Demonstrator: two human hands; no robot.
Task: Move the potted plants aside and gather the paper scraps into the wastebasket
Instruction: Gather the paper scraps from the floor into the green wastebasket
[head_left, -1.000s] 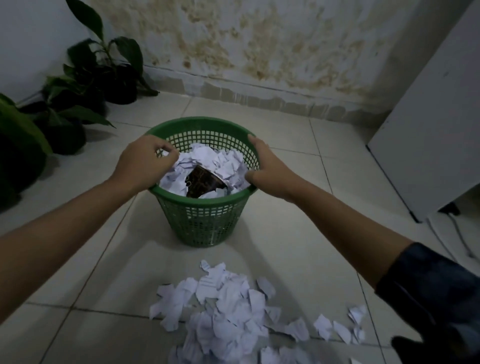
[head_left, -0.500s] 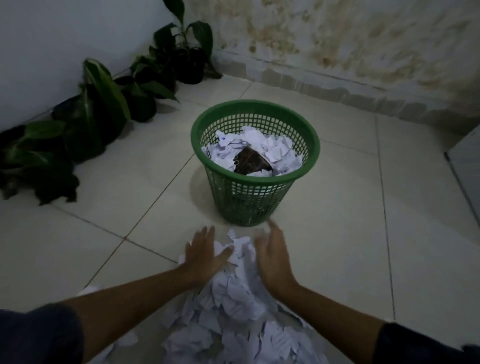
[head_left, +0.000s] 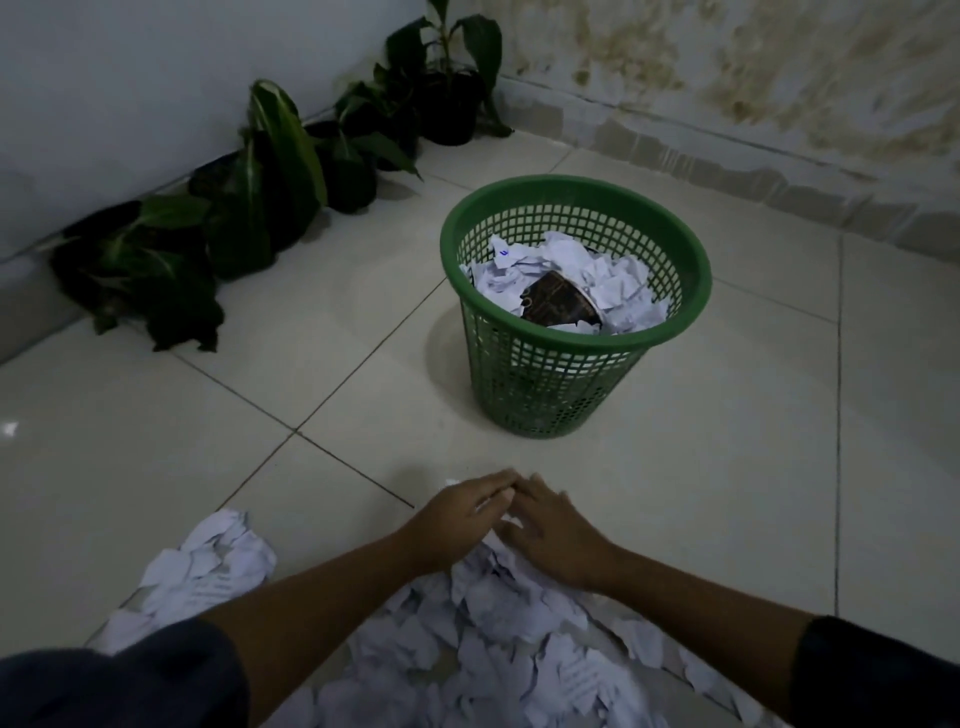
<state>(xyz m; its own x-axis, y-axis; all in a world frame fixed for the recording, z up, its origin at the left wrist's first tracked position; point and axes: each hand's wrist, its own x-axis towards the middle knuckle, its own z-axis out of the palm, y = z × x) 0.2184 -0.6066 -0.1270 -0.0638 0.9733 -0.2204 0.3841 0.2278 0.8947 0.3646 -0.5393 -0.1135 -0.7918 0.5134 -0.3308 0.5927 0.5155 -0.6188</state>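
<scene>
Bare forearms and hands — dark blue-grey sleeves (head_left: 119, 686) pushed up high, one on each arm.

Green wastebasket (head_left: 550, 384) upright, part-filled; paper scraps (head_left: 498, 623) heaped near; potted plants (head_left: 280, 171) along wall.

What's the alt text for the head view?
Two bare hands, left hand and right hand, meet over torn white paper scraps on pale floor tiles. Beyond stands a green plastic mesh wastebasket, part-filled; dark potted plants line the wall.
</scene>
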